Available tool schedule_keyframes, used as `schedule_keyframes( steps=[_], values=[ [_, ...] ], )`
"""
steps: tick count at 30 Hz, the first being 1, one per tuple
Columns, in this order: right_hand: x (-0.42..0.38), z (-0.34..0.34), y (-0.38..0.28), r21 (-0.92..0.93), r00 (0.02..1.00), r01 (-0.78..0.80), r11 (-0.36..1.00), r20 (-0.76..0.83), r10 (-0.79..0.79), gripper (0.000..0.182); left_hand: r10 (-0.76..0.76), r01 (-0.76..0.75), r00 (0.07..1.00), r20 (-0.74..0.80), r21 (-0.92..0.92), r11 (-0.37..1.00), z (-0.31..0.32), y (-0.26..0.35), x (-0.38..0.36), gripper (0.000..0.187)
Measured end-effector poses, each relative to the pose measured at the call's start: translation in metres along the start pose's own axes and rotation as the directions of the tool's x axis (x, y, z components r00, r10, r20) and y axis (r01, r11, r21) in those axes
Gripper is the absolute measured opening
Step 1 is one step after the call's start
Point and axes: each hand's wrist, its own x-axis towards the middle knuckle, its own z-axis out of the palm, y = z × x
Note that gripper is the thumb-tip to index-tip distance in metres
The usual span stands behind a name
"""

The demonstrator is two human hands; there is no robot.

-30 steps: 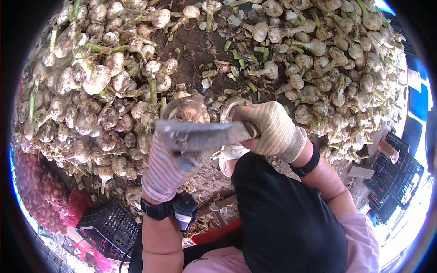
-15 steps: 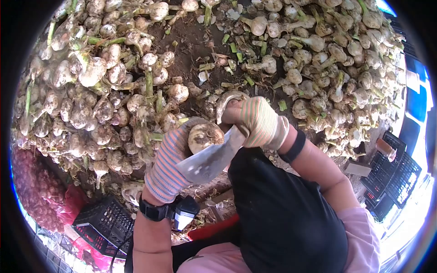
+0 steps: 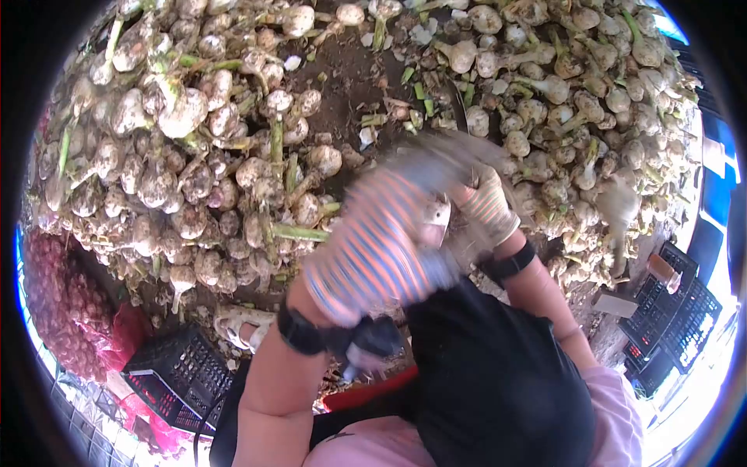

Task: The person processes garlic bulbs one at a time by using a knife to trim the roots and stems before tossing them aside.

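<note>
My left hand (image 3: 377,241), in a striped knit glove, reaches across in front of my right hand. Its fingers are smeared by motion, so whether they grip anything cannot be made out. My right hand (image 3: 489,208), also gloved, is closed on a knife (image 3: 459,113), whose blade shows as a thin dark curve pointing up; its handle is mostly hidden. Off to the right, apart from both hands, a blurred garlic bulb (image 3: 618,204) shows in mid-air above the right heap.
Soil-stained garlic bulbs lie in a left heap (image 3: 159,183) and a right heap (image 3: 552,105), with littered soil (image 3: 346,86) between. Black crates stand at lower left (image 3: 183,366) and right (image 3: 661,311). A red mesh sack (image 3: 66,303) sits at far left.
My left hand has swung up and right, away from the bulb it held against the blade. The knife has turned upward. A blurred bulb now appears at the right; the view has shifted slightly.
</note>
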Motion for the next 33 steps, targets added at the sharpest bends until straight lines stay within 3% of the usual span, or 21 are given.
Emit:
schedule_keyframes(
  steps=[1,2,3,5,7,8,9,11,12,13,15,19,20,21,23,24,27,30,33],
  values=[
    [-0.001,0.008,-0.014,0.391,0.909,-0.387,0.835,0.010,0.417,0.014,-0.224,0.247,0.968,-0.112,0.280,0.928,-0.011,-0.016,0.002,0.063],
    [0.000,0.009,-0.016,0.368,0.887,-0.429,0.825,0.002,0.461,0.013,-0.352,0.364,0.921,-0.166,0.684,0.632,-0.021,-0.021,0.011,0.059],
    [-0.001,0.011,-0.013,0.370,0.884,-0.435,0.821,0.003,0.468,0.013,-0.434,0.378,0.857,-0.276,0.911,0.167,-0.032,-0.026,0.017,0.055],
    [-0.003,0.016,-0.005,0.347,0.907,-0.385,0.855,-0.029,0.420,0.013,-0.654,0.164,0.740,-0.155,0.985,-0.048,-0.049,-0.078,0.006,0.052],
    [-0.003,0.016,0.000,0.319,0.914,-0.377,0.870,-0.024,0.405,0.019,-0.698,0.119,0.706,-0.119,0.992,-0.049,-0.056,-0.090,0.005,0.052],
    [-0.003,0.016,0.000,0.212,0.922,-0.373,0.903,-0.021,0.386,0.018,-0.739,0.074,0.669,-0.086,0.996,-0.048,-0.056,-0.097,0.006,0.051],
    [-0.003,0.017,-0.002,0.104,0.929,-0.365,0.925,-0.013,0.369,0.018,-0.762,0.163,0.645,-0.059,0.985,0.062,-0.059,-0.077,0.012,0.055],
    [0.000,0.019,-0.004,0.167,0.924,-0.368,0.915,-0.047,0.380,0.020,-0.760,0.524,0.647,-0.065,0.762,0.381,-0.063,-0.050,0.015,0.063],
    [0.006,0.013,-0.016,-0.011,0.924,-0.379,0.925,0.042,0.379,0.027,-0.582,0.504,0.813,0.001,0.499,0.705,-0.063,-0.054,0.003,0.067],
    [0.011,0.007,-0.027,-0.189,0.912,-0.363,0.912,0.130,0.390,0.035,-0.360,0.359,0.933,-0.020,0.168,0.918,-0.061,-0.049,-0.004,0.072],
    [0.015,0.003,-0.043,-0.301,0.924,-0.283,0.911,0.169,0.343,0.033,-0.536,0.527,0.842,0.060,-0.304,0.794,-0.058,-0.024,-0.010,0.075],
    [0.016,-0.001,-0.065,-0.275,0.956,-0.154,0.949,0.199,0.213,0.028,-0.381,0.365,0.924,-0.018,-0.250,0.897,-0.049,0.000,-0.021,0.060],
    [0.015,-0.002,-0.071,-0.279,0.965,-0.045,0.959,0.236,0.114,0.026,-0.379,0.377,0.925,-0.010,-0.070,0.923,-0.049,-0.001,-0.026,0.054],
    [0.016,-0.002,-0.076,-0.280,0.962,0.067,0.958,0.273,0.012,0.024,-0.380,0.378,0.925,-0.009,-0.070,0.923,-0.049,-0.002,-0.035,0.054],
    [0.015,-0.002,-0.086,-0.294,0.954,0.092,0.952,0.299,0.000,0.024,-0.533,0.542,0.838,0.118,-0.059,0.838,-0.049,-0.001,-0.050,0.051],
    [0.015,-0.003,-0.091,-0.291,0.948,0.124,0.949,0.316,-0.027,0.025,-0.157,0.168,0.963,0.219,-0.034,0.985,-0.048,0.027,-0.029,0.041],
    [0.016,-0.003,-0.098,-0.275,0.940,0.203,0.940,0.325,-0.107,0.027,-0.340,0.298,0.940,-0.043,-0.388,0.872,-0.035,0.015,-0.041,0.043],
    [0.016,-0.003,-0.100,-0.250,0.928,0.185,0.950,0.364,-0.085,0.028,-0.410,0.255,0.905,-0.115,-0.625,0.738,-0.028,0.013,-0.044,0.045],
    [0.016,0.001,-0.089,-0.248,0.929,0.187,0.950,0.358,-0.090,0.029,-0.439,0.232,0.890,-0.121,-0.709,0.666,-0.022,0.016,-0.044,0.047]
  ],
)
